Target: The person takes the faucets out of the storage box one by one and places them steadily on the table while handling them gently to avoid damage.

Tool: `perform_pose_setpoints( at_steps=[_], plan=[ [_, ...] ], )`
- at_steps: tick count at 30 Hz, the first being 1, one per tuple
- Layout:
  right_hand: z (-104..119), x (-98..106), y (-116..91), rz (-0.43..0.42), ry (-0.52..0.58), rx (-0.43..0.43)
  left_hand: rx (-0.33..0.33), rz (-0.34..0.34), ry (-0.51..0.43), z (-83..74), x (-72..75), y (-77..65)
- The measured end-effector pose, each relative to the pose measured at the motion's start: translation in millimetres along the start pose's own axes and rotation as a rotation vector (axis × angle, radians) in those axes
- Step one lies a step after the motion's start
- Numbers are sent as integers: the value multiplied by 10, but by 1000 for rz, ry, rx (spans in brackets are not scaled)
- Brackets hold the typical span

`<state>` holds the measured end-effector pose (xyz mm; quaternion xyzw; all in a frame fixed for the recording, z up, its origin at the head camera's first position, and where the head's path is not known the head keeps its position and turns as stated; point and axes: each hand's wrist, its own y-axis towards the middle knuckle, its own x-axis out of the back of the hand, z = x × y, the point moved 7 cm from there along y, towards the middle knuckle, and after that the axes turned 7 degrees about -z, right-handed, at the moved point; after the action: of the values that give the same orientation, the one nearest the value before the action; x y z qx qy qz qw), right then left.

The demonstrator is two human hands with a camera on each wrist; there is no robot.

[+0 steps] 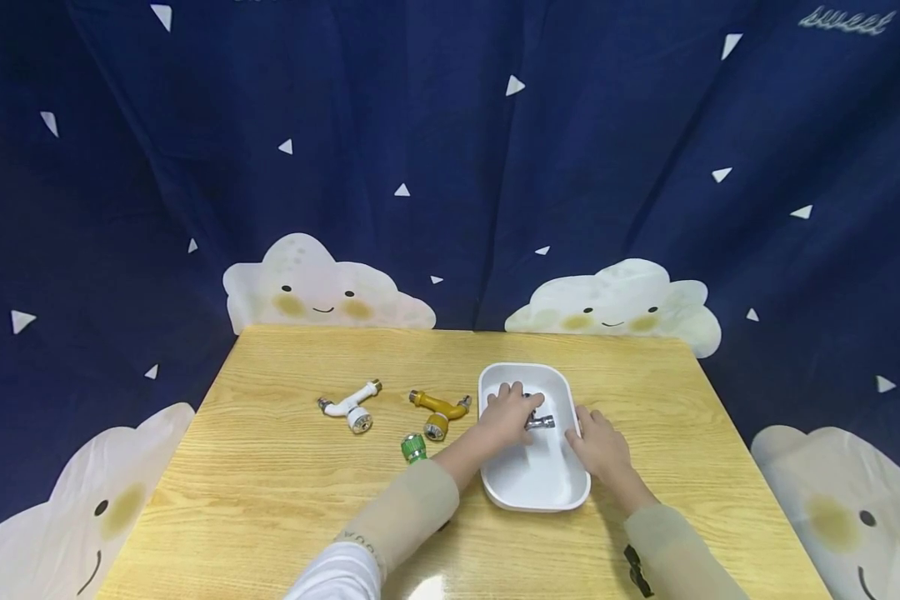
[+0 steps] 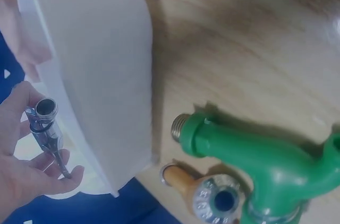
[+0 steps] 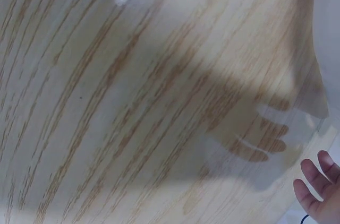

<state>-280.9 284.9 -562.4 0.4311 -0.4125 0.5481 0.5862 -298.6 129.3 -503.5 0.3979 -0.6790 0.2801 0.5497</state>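
Observation:
A white plastic basin stands on the wooden table, its side filling much of the left wrist view. Inside it lies a chrome faucet, partly covered by my left hand. Seen from the left wrist, thumb and fingers curl about the chrome faucet, its threaded end facing the camera. My right hand is at the basin's right side, thumb by the rim. The right wrist view shows its fingers spread and loosely bent, with nothing between them.
Left of the basin lie a yellow faucet and a white faucet. A green faucet sits nearer me, largely under my left forearm in the head view. A dark blue curtain with clouds hangs behind the table.

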Motion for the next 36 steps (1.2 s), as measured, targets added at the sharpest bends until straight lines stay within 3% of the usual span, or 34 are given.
perform_pose_setpoints(
  at_steps=[11,20,26,36],
  plan=[
    [-17,-28,15,-4,-9,-13,-53,-71,58,12,241,-125],
    [-15,-20,11,1,4,-18,-81,-110,78,112,392,-265],
    [-14,-26,15,-14,-3,-9,-94,-152,18,223,459,-356],
    [-33,-46,24,8,-5,-6,-80,-158,-34,341,564,-491]
  ],
)
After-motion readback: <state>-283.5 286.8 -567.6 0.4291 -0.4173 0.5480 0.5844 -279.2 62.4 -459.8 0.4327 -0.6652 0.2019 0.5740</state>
